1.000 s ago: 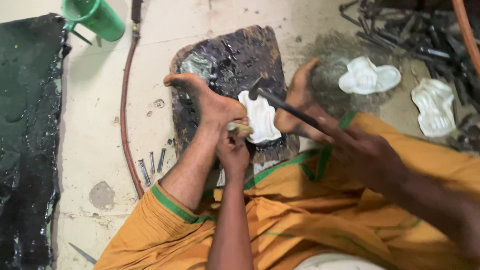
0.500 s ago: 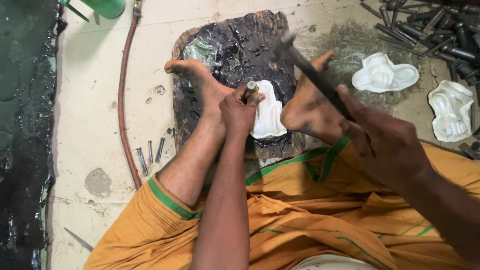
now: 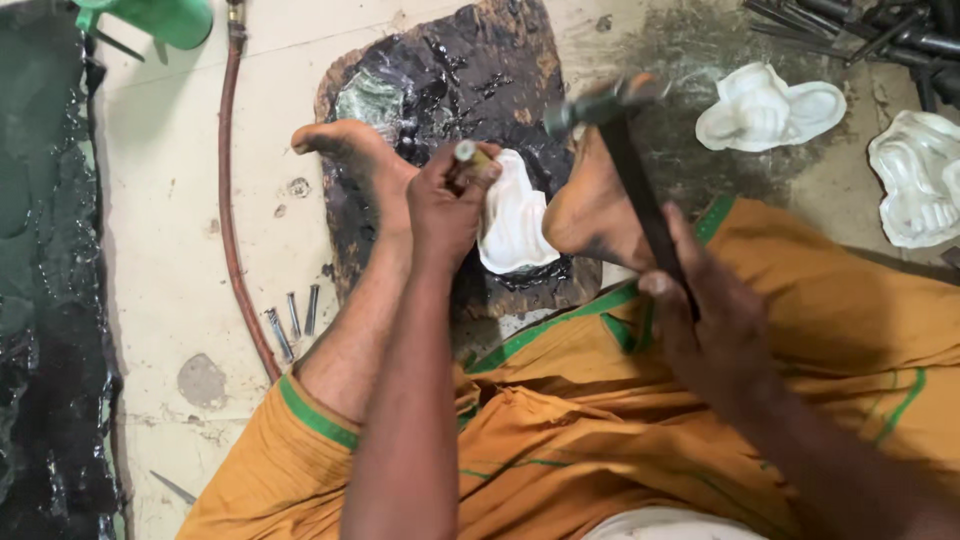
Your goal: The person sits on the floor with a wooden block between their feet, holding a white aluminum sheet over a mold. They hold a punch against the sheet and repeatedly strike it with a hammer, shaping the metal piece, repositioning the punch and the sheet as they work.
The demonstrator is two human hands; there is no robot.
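Resting flat on the floor, pitch-coated block (image 3: 450, 80) beds the white relief piece (image 3: 515, 225), both feet bracing it (so it won't slide). Right hand (image 3: 715, 330) fisted round raised hammer (image 3: 625, 170); left hand (image 3: 450, 205) pinching punch (image 3: 468, 155) upright at the piece's edge.

Three white moulded pieces (image 3: 515, 225) (image 3: 768, 108) (image 3: 920, 180), one hammer (image 3: 625, 170), three short punches (image 3: 292, 322) beside one hose (image 3: 235, 190).

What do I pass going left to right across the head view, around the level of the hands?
Reddish hose → left hand gripping a punch → white relief piece → right hand holding a hammer → white casting.
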